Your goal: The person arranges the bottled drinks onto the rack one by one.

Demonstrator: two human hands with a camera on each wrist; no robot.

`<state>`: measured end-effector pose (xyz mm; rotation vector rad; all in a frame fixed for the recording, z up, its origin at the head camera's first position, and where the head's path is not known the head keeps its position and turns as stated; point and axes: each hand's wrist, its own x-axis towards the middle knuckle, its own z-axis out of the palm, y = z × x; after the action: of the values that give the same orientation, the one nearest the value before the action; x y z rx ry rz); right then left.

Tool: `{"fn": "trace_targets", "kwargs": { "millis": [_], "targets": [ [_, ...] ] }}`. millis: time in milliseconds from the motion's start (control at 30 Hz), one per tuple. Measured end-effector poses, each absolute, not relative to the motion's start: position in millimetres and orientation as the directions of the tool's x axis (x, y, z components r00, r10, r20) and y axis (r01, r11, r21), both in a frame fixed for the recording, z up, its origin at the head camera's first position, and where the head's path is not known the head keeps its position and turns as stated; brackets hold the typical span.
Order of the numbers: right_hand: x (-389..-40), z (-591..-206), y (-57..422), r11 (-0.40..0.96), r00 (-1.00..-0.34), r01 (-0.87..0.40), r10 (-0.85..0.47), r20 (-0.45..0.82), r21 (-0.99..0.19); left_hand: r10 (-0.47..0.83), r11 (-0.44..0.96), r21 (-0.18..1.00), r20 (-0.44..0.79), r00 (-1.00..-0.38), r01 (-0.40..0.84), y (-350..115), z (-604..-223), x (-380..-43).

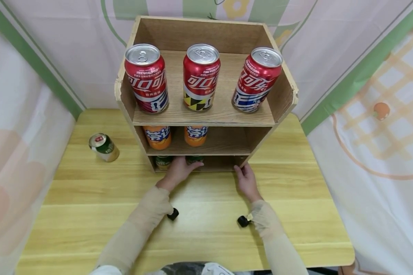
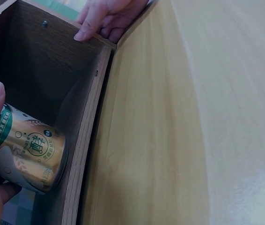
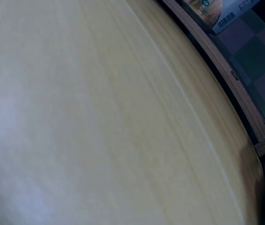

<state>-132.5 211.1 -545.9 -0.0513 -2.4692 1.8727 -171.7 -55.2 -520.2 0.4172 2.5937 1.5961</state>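
My left hand (image 1: 178, 172) reaches into the bottom level of a wooden shelf (image 1: 206, 125) and holds a green and gold drink can (image 2: 32, 145). In the left wrist view the thumb and fingers lie on opposite sides of that can, which stands on the bottom board. My right hand (image 1: 246, 182) grips the lower front corner of the shelf's right side panel, its thumb at the inner side and fingers outside. Another green can (image 1: 163, 163) stands left of my left hand on the same level.
On the top level stand three red cola cans (image 1: 201, 78). Two orange soda cans (image 1: 195, 136) occupy the middle level. A green and gold can (image 1: 104, 147) stands alone on the wooden table (image 1: 206, 236), left of the shelf. Printed cloth (image 1: 375, 183) hangs around the table.
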Motion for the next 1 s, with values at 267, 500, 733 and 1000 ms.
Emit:
{"fn": "trace_targets", "kwargs": {
  "millis": [267, 500, 733, 1000],
  "targets": [
    [-132.4, -545.9, 211.6, 0.261, -0.998, -0.009, 0.052, 0.023, -0.965, 0.247, 0.431, 0.873, 0.127, -0.961, 0.227, -53.6, -522.1, -170.2],
    [-132.5, -544.9, 210.0, 0.283, -0.997, -0.04, 0.05, 0.056, -0.958, 0.234, 0.445, 0.852, 0.186, -0.954, 0.275, -52.1, -522.1, -167.9],
    [-132.6, -545.8, 209.0, 0.269, -0.996, -0.04, 0.061, 0.058, -0.962, 0.218, 0.452, 0.848, 0.197, -0.956, 0.278, -51.4, -524.2, -166.5],
    [-132.4, -545.0, 209.8, 0.28, -0.997, -0.038, 0.061, 0.057, -0.959, 0.227, 0.406, 0.862, 0.225, -0.947, 0.302, -54.5, -530.3, -163.4]
  ]
}}
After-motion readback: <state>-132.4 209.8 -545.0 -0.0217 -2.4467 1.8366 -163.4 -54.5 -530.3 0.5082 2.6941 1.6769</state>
